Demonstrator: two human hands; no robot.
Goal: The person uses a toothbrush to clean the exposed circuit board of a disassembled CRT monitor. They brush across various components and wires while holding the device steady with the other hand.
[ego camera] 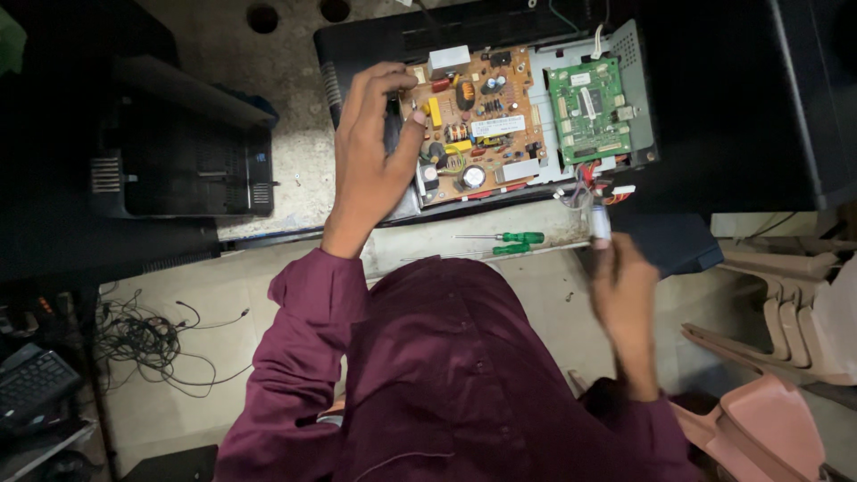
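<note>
A black machine [375, 40] lies opened on the workbench, showing a tan circuit board [473, 125] with capacitors and coils and a smaller green circuit board [589, 112] to its right. My left hand [370, 147] rests on the left edge of the tan board, fingers spread over it and thumb touching the board. My right hand [620, 286] is blurred below the bench edge, closed around a small white cylindrical object [600, 223] near a bundle of coloured wires [589, 187]. Two green-handled screwdrivers [513, 241] lie on the bench between my hands.
Another black device [187, 152] sits at the left on the bench. Tangled cables [147, 344] lie on the floor beside a keyboard [31, 384]. Stacked pink plastic chairs [777, 357] stand at the right. My maroon sleeves fill the lower middle.
</note>
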